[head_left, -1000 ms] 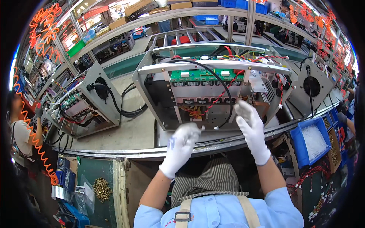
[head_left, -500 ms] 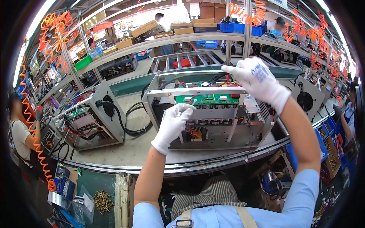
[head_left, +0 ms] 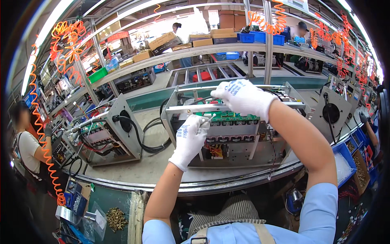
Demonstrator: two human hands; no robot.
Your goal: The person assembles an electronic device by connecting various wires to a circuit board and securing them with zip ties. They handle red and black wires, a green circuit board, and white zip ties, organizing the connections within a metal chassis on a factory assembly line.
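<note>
A metal-framed electrical unit (head_left: 239,156) stands on the bench in front of me, with a green circuit board (head_left: 235,116) under its front crossbar (head_left: 195,109). My left hand (head_left: 191,136), in a white glove, is closed in a pinch just below that bar. A small whitish piece (head_left: 212,117) sticks out from its fingertips; its kind is too small to tell. Above the board reaches my right hand (head_left: 243,97), also gloved, with fingers bent together over the open top. A black cable (head_left: 203,99) runs up beside its fingertips. What those fingers hold, if anything, is hidden.
Similar units stand on the left (head_left: 107,136) and right (head_left: 330,107), with a coiled black cable (head_left: 152,146) between the left one and mine. Brass fittings (head_left: 116,219) lie at lower left. Blue bins (head_left: 343,164) stand at right. Another person (head_left: 30,148) works at far left.
My right hand has moved left across the unit's top, and its fingers have bent in. My left hand keeps its pinch near the front bar. The whole view has shifted slightly.
</note>
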